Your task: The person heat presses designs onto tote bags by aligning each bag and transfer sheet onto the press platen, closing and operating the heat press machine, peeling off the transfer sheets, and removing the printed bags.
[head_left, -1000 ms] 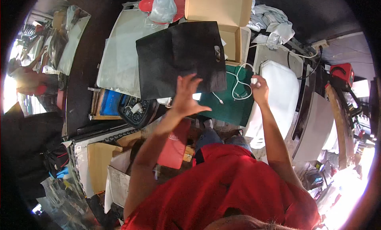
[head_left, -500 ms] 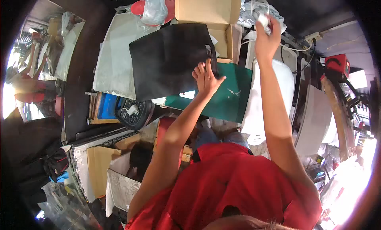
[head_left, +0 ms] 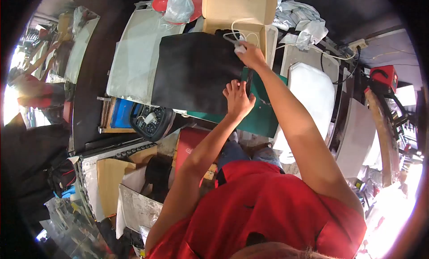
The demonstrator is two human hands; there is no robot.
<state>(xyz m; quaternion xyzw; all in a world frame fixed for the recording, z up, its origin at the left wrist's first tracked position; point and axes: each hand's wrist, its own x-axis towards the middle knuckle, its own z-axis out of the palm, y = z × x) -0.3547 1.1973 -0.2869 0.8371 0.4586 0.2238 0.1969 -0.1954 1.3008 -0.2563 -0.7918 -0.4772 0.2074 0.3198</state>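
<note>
Right hand [head_left: 251, 56] of yours comes left, near open box [head_left: 271, 41], holding white plug [head_left: 241, 48] with cord [head_left: 242, 19]. Your left hand [head_left: 240, 99] at black bag [head_left: 196, 69]; can't tell its grip.

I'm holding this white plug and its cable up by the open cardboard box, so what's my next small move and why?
Probably move your right hand slightly forward over the cardboard box: the white plug appears near its front edge, while the cable already loops across its opening.
</note>
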